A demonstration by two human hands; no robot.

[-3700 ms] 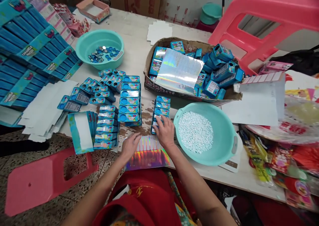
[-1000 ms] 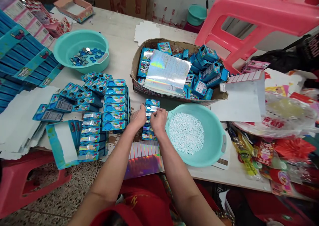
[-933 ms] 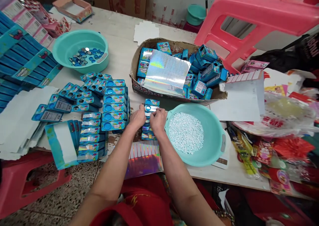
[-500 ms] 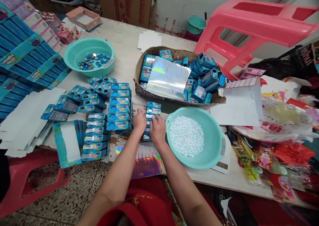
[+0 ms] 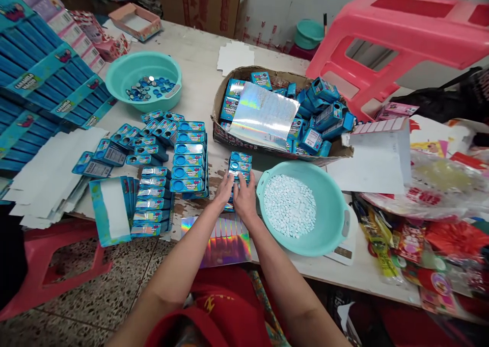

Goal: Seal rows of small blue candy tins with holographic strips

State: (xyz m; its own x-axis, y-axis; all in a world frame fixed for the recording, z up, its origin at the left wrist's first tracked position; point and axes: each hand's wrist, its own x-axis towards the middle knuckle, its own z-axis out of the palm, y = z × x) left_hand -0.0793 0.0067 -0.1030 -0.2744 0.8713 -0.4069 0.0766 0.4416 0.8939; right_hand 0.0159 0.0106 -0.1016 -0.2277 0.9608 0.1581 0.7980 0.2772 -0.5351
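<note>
A short column of small blue candy boxes (image 5: pixel 241 157) stands on the table in front of me, some with shiny strips on their upper faces. My left hand (image 5: pixel 223 190) has its fingers against the left side of one box. From the right, my right hand (image 5: pixel 245 196) grips the same box, fingertips on its top and edge. My hands hide the lower boxes in part. A holographic sticker sheet (image 5: pixel 225 242) lies just below them at the table edge. To the left is a taller block of blue candy boxes (image 5: pixel 188 159) with round recesses.
A turquoise basin (image 5: pixel 326 209) with white candies sits at right, partly over a white scale (image 5: pixel 346 255). Behind is a cardboard box (image 5: pixel 260 151) of blue boxes under a silvery sheet (image 5: pixel 263 113). Another basin (image 5: pixel 114 79) holds blue and silver pieces. A pink stool (image 5: pixel 382 36) stands behind.
My left hand has moved right, from the gap beside the taller block to the short column. My right hand stays at the column. The whole view has shifted slightly.
</note>
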